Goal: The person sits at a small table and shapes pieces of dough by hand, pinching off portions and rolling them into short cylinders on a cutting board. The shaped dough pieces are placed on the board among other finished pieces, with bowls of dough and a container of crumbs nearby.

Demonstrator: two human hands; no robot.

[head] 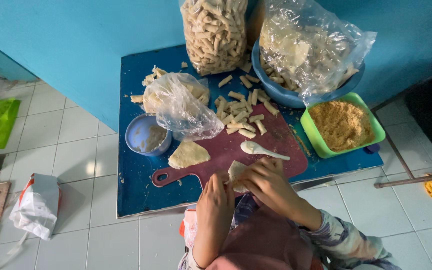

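My left hand (pixel 215 200) and right hand (pixel 266 181) both pinch a wrapper (pixel 236 172); spoon (pixel 261 149) lies at 1 o'clock on the cutting board (pixel 216 157).

Glossy plastic bag (pixel 181 107); seemingly matt plastic cutting board (pixel 276 142)

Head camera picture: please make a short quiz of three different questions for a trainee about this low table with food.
1. True or false: the white spoon lies on the dark red cutting board.
2. What fills the green square container? A) brown crumbs B) water C) rolled pieces
3. What do the left hand and the right hand hold together?

Key
1. True.
2. A.
3. A pale folded wrapper, at the board's near edge. A second flat wrapper lies beside the small blue bowl.
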